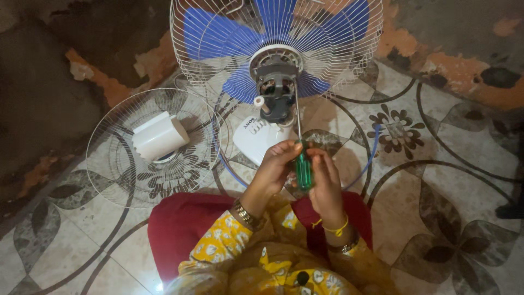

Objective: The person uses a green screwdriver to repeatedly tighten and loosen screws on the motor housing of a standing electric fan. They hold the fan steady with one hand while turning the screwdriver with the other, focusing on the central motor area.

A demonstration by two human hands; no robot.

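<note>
A fan with blue blades lies on the patterned floor, its rear wire guard still around the blades and its grey motor bared toward me. My left hand and my right hand both grip the green handle of a screwdriver. Its thin shaft runs up to the motor's right side. The fan's white stand piece lies just under the motor, close above my left hand.
A loose round wire guard lies on the floor at left, with a white plastic motor cover resting on it. A blue cable curves along the floor at right. Worn dark wall runs along the top and left.
</note>
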